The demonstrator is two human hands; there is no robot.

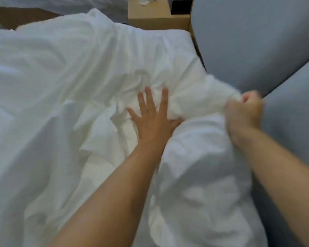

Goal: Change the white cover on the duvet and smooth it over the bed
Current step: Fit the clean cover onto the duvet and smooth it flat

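A white duvet in its white cover (64, 86) lies rumpled across the bed and fills most of the view. My left hand (152, 115) presses flat on the cover near the middle, fingers spread and straight. My right hand (244, 111) is blurred; its fingers are curled round a bunched corner of the cover (212, 97), held just above the bed by the grey headboard. Folds run from that corner towards my left hand.
A grey padded headboard (257, 41) stands along the right side. A wooden bedside table (155, 16) sits at the top, with a crumpled tissue (146, 0) and a black box (181, 5) on it. More white bedding lies at the top left.
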